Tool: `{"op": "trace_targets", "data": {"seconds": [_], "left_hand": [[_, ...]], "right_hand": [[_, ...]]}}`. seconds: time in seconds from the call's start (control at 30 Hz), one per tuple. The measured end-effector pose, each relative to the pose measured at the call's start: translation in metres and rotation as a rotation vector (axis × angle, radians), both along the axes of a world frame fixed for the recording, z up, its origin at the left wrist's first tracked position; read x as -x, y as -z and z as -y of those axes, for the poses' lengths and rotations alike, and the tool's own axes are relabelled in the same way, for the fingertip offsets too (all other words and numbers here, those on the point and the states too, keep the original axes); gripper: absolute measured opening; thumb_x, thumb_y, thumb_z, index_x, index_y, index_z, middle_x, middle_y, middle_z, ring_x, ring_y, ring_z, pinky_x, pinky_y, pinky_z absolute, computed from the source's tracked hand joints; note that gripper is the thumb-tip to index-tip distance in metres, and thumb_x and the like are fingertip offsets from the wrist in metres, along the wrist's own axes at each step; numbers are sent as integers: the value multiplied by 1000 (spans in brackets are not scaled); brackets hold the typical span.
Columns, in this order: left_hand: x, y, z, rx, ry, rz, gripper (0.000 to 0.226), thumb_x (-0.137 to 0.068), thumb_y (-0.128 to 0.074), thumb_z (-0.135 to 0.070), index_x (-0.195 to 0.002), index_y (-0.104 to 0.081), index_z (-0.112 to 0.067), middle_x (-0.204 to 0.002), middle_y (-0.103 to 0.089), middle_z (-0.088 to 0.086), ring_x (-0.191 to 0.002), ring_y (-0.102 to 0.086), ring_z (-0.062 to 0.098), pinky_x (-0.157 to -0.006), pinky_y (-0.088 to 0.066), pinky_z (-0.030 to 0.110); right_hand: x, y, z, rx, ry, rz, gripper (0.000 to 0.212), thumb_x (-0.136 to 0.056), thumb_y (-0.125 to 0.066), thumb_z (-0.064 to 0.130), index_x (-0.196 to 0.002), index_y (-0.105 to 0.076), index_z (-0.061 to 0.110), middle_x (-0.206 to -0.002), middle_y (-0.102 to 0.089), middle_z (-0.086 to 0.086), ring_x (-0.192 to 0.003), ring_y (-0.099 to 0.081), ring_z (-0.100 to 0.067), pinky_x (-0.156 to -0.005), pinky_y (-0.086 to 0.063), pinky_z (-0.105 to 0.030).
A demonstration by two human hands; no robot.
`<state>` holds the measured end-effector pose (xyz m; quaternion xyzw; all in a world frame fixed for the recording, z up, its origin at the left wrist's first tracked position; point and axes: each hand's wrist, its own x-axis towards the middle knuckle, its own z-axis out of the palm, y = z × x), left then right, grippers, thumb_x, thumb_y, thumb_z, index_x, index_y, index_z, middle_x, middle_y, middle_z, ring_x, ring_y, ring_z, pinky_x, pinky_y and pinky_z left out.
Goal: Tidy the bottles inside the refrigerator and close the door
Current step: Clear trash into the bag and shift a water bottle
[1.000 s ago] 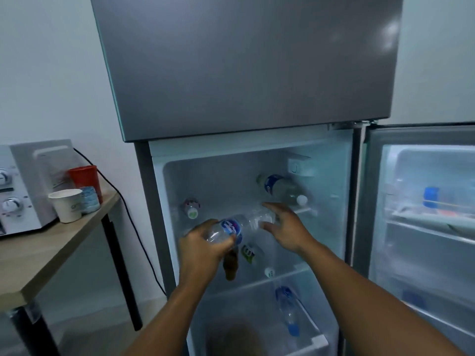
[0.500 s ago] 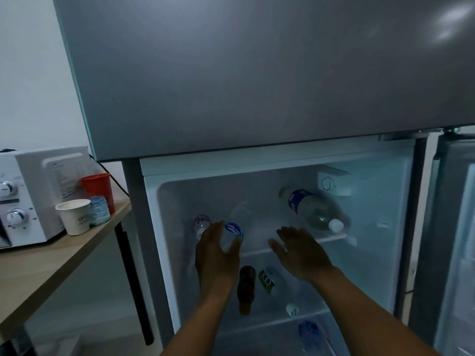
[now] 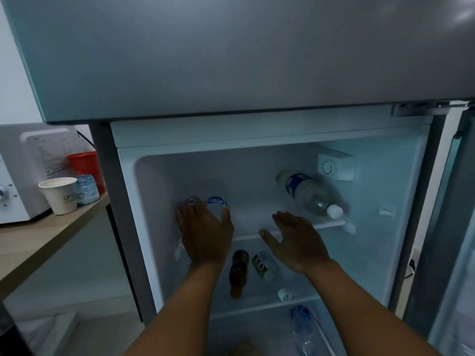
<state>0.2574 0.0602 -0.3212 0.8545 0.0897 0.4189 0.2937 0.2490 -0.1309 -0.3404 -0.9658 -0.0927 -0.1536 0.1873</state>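
Observation:
The refrigerator (image 3: 401, 201) stands open in front of me. On the left of its top shelf (image 3: 329, 223) my left hand (image 3: 205, 237) wraps around an upright clear bottle with a blue label (image 3: 217, 202), beside another upright bottle (image 3: 192, 201). My right hand (image 3: 295, 242) hovers flat and empty over the shelf's front edge. A water bottle with a blue label and white cap (image 3: 308, 195) lies on the right of that shelf. On the shelf below lie a brown bottle (image 3: 239, 269) and a green-labelled bottle (image 3: 264, 265). A further water bottle (image 3: 303, 327) lies in the bottom compartment.
The fridge door (image 3: 460, 227) hangs open at the right. The closed freezer door (image 3: 231, 55) fills the view above. A wooden table (image 3: 38, 242) on the left carries a white appliance (image 3: 23, 176), a paper cup (image 3: 61, 196), a red cup (image 3: 86, 167) and a small bottle (image 3: 87, 190).
Both hands held the blue-labelled bottle lying sideways; it now stands upright at the top shelf's left. My right hand has let go and spread flat. The view has moved closer.

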Motion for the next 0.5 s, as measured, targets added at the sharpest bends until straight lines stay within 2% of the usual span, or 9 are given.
{"op": "trace_targets", "data": {"seconds": [0.1, 0.33, 0.5], "left_hand": [[-8, -4, 0, 1, -12, -46, 56, -81, -73, -37, -115, -57, 5, -117, -57, 23, -118, -46, 41, -107, -35, 55], [-35, -1, 2, -180, -132, -135, 68, -85, -62, -49, -124, -53, 5, -128, -55, 26, -133, -39, 43, -115, -24, 52], [-36, 4, -3, -188, -125, -101, 66, -83, -64, -49, -118, -54, 5, -121, -57, 26, -126, -45, 42, -109, -32, 54]], "right_hand": [[3, -2, -2, -11, 1, 11, 78, -94, -29, 68, -155, -27, 20, -163, -23, 5, -151, -13, -12, -121, -6, -27], [2, -2, -1, -22, 17, 15, 78, -93, -28, 70, -155, -27, 23, -163, -23, 6, -151, -12, -11, -120, -6, -27], [5, -2, -3, -26, 17, -2, 77, -94, -30, 69, -155, -28, 23, -163, -23, 6, -150, -13, -11, -121, -6, -28]]}}
